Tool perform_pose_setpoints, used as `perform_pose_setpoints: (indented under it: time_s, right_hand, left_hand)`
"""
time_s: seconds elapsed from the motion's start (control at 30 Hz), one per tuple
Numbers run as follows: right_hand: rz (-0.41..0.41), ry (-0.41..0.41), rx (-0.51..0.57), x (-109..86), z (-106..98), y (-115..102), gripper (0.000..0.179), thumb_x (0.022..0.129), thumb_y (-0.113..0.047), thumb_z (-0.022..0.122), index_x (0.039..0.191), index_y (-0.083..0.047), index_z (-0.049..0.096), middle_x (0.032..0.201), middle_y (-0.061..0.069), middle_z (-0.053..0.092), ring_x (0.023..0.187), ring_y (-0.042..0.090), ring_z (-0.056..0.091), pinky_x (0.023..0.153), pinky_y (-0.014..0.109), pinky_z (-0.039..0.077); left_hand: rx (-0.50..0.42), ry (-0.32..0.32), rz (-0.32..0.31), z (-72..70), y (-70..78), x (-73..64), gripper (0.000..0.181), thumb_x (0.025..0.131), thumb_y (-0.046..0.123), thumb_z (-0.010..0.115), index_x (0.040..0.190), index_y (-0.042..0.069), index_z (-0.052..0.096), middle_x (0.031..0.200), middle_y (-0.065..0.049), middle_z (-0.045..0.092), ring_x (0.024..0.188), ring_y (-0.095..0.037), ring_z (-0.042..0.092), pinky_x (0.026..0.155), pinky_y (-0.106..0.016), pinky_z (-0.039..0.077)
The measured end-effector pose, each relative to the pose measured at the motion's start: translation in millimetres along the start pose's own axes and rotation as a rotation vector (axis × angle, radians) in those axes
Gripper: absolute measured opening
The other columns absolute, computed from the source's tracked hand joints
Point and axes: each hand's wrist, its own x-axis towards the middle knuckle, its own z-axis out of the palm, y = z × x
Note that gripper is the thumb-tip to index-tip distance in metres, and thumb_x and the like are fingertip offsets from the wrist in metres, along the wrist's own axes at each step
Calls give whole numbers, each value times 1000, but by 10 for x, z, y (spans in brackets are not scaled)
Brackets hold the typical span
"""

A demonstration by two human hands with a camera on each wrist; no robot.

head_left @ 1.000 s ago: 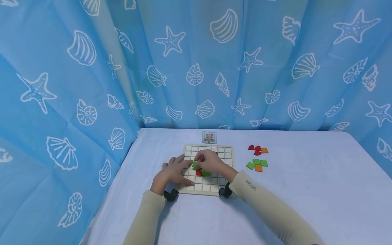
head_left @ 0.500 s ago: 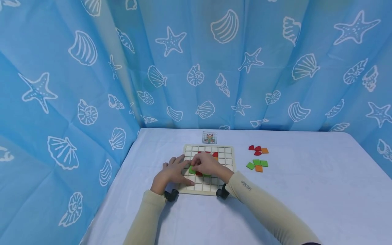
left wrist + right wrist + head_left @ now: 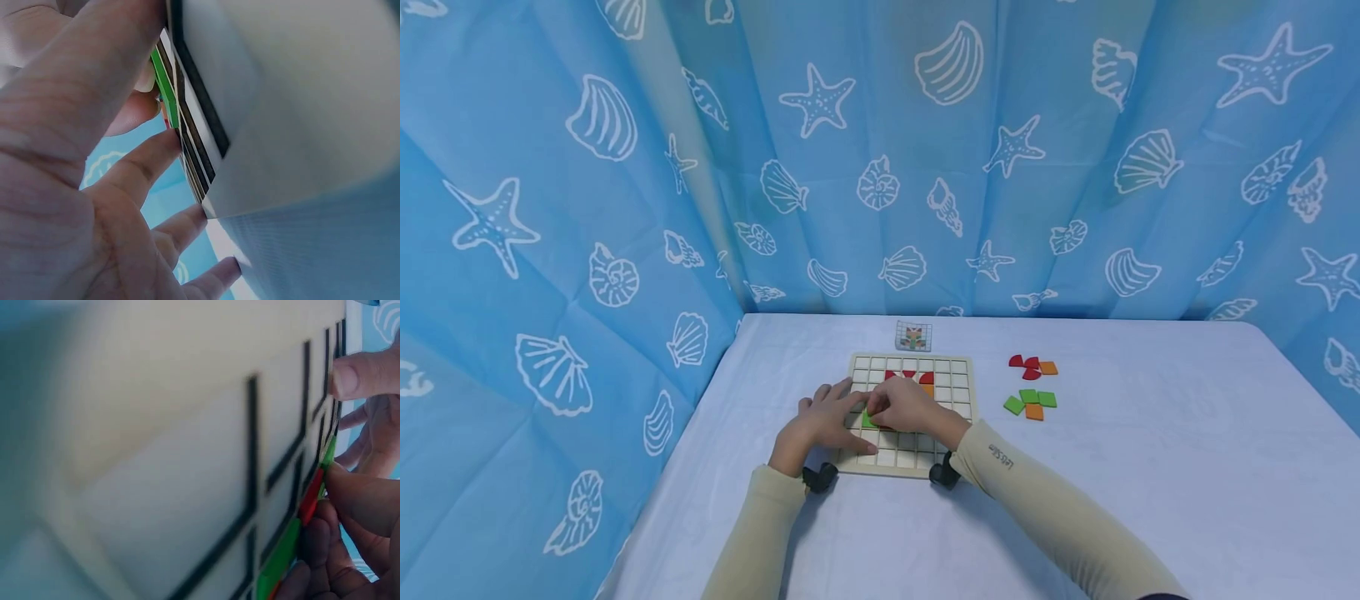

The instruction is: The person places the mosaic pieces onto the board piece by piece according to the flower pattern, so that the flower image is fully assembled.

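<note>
A pale wooden grid board [image 3: 904,460] lies on the table, holding red pieces [image 3: 927,378] along an upper row and an orange tile [image 3: 928,391]. My left hand [image 3: 827,421] rests on the board's left side, fingers spread and thumb out. My right hand [image 3: 910,406] reaches across the middle, its thumb and curled fingers pinching a green tile [image 3: 869,421] down at a left-hand square. In the right wrist view the thumb touches that tile [image 3: 329,455]; a red piece [image 3: 310,497] and another green tile [image 3: 280,553] sit in the grid beside it.
Behind the board lies a small card [image 3: 913,337] with a coloured grid pattern. To the right are loose pieces: red quarter-rounds [image 3: 1032,374], orange squares [image 3: 1033,412] and several green squares [image 3: 1047,399]. A blue shell-print curtain [image 3: 880,183] hangs along the back and left.
My right hand has carried the green tile a little left and down onto a square beside the red piece, then stayed there. My left hand has not moved.
</note>
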Motion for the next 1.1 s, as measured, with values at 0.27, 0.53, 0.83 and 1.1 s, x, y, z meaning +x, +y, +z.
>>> perform_pose_setpoints:
  time_s: [0.27,0.53,0.83,1.1]
  right_hand:
    - [-17,-1,104,-26,-103,32,10,88,-15,74,98,-13,74,96,-2,72,90,12,66,83,33,55]
    - [-27,67,192,-141,-322,145,27,87,-17,76,111,-7,70,109,10,69,96,20,68,82,33,57]
    - [65,115,150,-315,-441,545,27,86,-19,77,109,-6,72,100,5,69,93,18,64,86,37,56]
    - [205,127,135,-381,-632,747,28,87,-21,75,112,-9,71,108,6,69,97,21,63,88,38,56]
  left_hand:
    - [4,-5,16,-2,19,-18,92,72,59,81,150,30,42,165,-7,19,150,-40,17,115,-68,16]
    - [7,-6,13,-4,24,-16,92,72,59,80,151,33,40,165,-7,19,150,-40,16,115,-68,16]
    - [-18,-18,-4,30,-9,-17,93,71,59,81,151,33,40,166,-6,18,150,-39,16,116,-66,16]
    - [-35,-11,-2,12,-3,-24,92,72,56,81,151,34,39,166,-6,18,150,-39,15,117,-65,15]
